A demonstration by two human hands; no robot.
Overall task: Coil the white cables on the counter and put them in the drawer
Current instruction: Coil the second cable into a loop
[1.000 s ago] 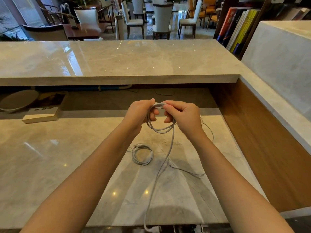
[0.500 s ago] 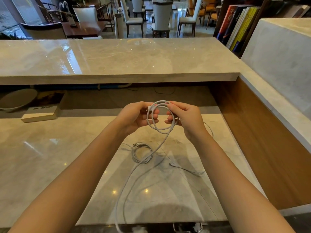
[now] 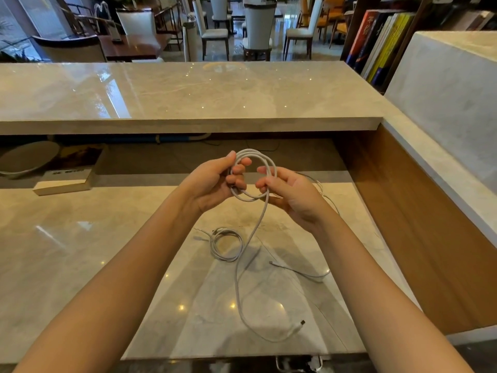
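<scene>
at the far left, under the raised ledge, a pale dish [image 3: 24, 160] and a book [image 3: 67, 181] sit at the back of the tabletop [image 3: 80, 251]; the frame edge cuts off the dish. toward the middle, the left hand [image 3: 215, 181] is held above the tabletop, its fingers curled through the loops of a white cable [image 3: 254, 154] and its thumb against their top. just beside it, the right hand [image 3: 290, 195] grips the same loops on their right side with curled fingers. from between the hands the cable's loose tail drops to the tabletop, swings in a wide curve and ends in a plug [image 3: 302, 323] near the front edge. below the left hand a second white cable [image 3: 226, 244] lies coiled, and the hanging tail crosses its right edge. right of that a thin cable [image 3: 298, 273] lies loose and runs behind the right forearm, which hides its far end. something pale at the bottom edge, below the tabletop, is too cut off to make out.
</scene>
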